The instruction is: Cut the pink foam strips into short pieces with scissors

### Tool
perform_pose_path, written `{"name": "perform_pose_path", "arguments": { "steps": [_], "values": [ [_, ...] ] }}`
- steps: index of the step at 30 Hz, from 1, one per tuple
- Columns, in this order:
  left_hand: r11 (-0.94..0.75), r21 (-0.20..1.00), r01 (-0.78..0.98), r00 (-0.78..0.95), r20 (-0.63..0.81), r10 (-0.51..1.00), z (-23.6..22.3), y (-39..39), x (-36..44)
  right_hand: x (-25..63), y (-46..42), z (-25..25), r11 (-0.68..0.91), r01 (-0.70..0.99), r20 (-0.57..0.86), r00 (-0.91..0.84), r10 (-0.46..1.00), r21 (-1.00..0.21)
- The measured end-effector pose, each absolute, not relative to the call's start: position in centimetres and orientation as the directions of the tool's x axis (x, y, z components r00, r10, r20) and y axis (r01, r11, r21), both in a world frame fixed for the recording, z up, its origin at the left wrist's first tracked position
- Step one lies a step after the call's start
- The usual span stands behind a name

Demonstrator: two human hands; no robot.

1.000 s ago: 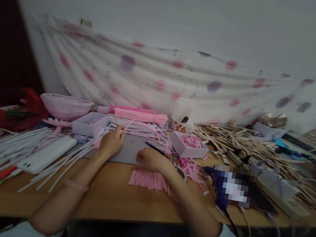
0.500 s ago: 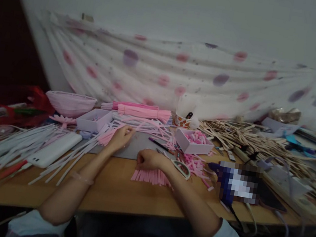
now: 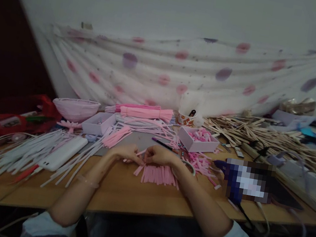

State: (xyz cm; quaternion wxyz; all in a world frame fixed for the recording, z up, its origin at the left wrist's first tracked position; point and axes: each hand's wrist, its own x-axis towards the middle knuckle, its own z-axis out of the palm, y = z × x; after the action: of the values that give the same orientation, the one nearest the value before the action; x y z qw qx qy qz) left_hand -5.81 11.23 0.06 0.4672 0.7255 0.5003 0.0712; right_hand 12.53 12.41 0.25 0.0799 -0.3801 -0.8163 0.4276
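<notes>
My left hand (image 3: pixel 126 152) and my right hand (image 3: pixel 160 155) meet above the front of the desk, fingertips nearly touching. A short pink pipe cleaner (image 3: pixel 141 153) shows between them, with both hands pinched on it; its ends are partly hidden by the fingers. Just below my right hand lies a row of short pink pipe-cleaner pieces (image 3: pixel 159 175), side by side on the wood. Scissors (image 3: pixel 190 167) lie partly behind my right wrist. Longer pink pipe cleaners (image 3: pixel 117 136) rest on a grey mat (image 3: pixel 137 141) beyond my left hand.
White pipe cleaners (image 3: pixel 29 153) and a white phone (image 3: pixel 63 154) lie left. Behind stand a pink bowl (image 3: pixel 76 111), a box (image 3: pixel 98 124) and a box of pink pieces (image 3: pixel 199 143). A blue glue gun (image 3: pixel 233 183), cables and wooden sticks (image 3: pixel 264 136) occupy the right.
My left hand has come down and right from over the mat to meet my right hand. My right hand has lifted slightly, uncovering more of the row. The view has shifted a little.
</notes>
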Motion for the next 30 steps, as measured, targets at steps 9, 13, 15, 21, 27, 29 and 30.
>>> {"name": "perform_pose_path", "arguments": {
  "steps": [9,13,15,21,27,29,30],
  "values": [
    [0.017,0.647,0.762,0.379,-0.467,0.798,-0.8,11.4,-5.5,12.9,12.3,0.2,0.507,0.571,-0.116,-0.73,0.674,-0.645],
    [0.068,0.642,0.764,0.316,-0.464,0.827,-0.7,11.2,-5.4,12.6,11.6,0.2,0.649,0.501,0.022,-0.782,0.623,-0.573],
    [0.083,0.647,0.758,0.315,-0.475,0.822,-0.5,11.1,-5.5,12.3,11.4,0.1,0.725,0.455,0.059,-0.826,0.561,-0.517],
    [0.108,0.728,0.677,0.362,-0.458,0.812,0.2,11.5,-6.9,12.3,11.5,0.0,0.795,0.377,0.034,-0.895,0.445,-0.476],
    [-0.046,0.92,0.39,0.353,-0.103,0.93,0.8,11.6,-6.3,13.2,11.9,1.1,0.542,0.421,0.1,-0.716,0.691,-0.727],
    [-0.109,0.951,0.289,0.325,0.01,0.946,0.7,11.5,-5.4,13.3,12.0,1.4,0.403,0.36,0.086,-0.647,0.757,-0.842],
    [-0.131,0.958,0.256,0.312,0.047,0.949,0.7,11.4,-5.0,13.3,12.0,1.4,0.343,0.315,0.065,-0.646,0.76,-0.885]
  ]
}}
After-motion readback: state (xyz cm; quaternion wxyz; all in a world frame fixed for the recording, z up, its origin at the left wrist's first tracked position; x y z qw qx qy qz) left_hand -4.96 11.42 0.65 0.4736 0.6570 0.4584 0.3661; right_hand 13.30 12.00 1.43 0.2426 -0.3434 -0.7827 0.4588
